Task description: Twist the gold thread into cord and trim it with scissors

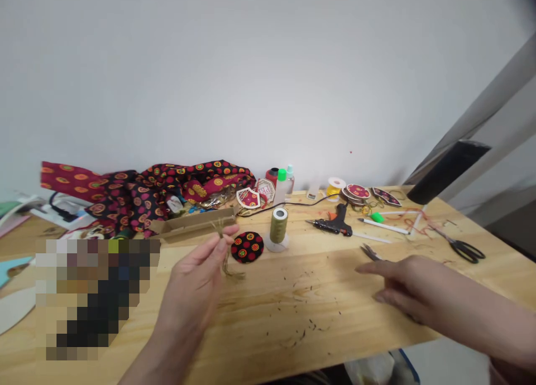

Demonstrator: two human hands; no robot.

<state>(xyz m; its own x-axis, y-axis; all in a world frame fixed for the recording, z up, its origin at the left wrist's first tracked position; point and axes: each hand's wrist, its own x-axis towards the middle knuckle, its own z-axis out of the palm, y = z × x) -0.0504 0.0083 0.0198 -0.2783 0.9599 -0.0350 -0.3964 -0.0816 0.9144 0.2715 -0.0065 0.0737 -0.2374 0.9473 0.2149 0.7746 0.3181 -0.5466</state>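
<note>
My left hand is raised over the wooden table, its fingertips pinched on a small bundle of olive thread whose frayed ends hang down. Just right of it lie a round black-and-red fabric disc and an upright spool of olive thread. My right hand hovers low over the table's right part, fingers stretched out and together, nothing in it. A small pair of metal snips lies just beyond its fingertips.
Patterned red-and-black cloth is heaped at the back left behind a flat cardboard box. A black glue gun, bottles, fabric-covered cutouts, a pen and black scissors lie along the back right. Thread clippings litter the middle.
</note>
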